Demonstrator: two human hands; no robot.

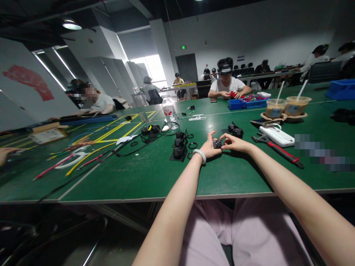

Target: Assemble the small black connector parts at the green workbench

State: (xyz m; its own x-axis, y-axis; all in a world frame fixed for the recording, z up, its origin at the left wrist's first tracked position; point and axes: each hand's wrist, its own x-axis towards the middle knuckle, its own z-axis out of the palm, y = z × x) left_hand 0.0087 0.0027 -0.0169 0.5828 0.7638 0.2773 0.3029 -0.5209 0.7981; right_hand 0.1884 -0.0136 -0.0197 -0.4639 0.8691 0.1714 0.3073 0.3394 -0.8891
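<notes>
Over the green table (pixel 144 177), a small black boxy part (pixel 217 144) sits between my two hands; its exact kind does not show. Fingers of my left hand (pixel 209 146), with a pale bangle (pixel 200 155) on the wrist, close on its left side. From the right, my right hand (pixel 234 143) pinches the same part with thumb and forefinger. Just left of my hands stand several similar black parts (pixel 179 149) in a row, with black rings (pixel 192 145) beside them. Beyond my right hand lie more black parts (pixel 235 130).
To the right lie an adjustable wrench (pixel 283 152) with red-black handle and a white case (pixel 277 136). Iced drinks (pixel 295 107) with straws stand behind them. A water bottle (pixel 169 113), black cables (pixel 126 149) and coloured strips (pixel 88 159) are leftward. A person (pixel 229 85) sits opposite.
</notes>
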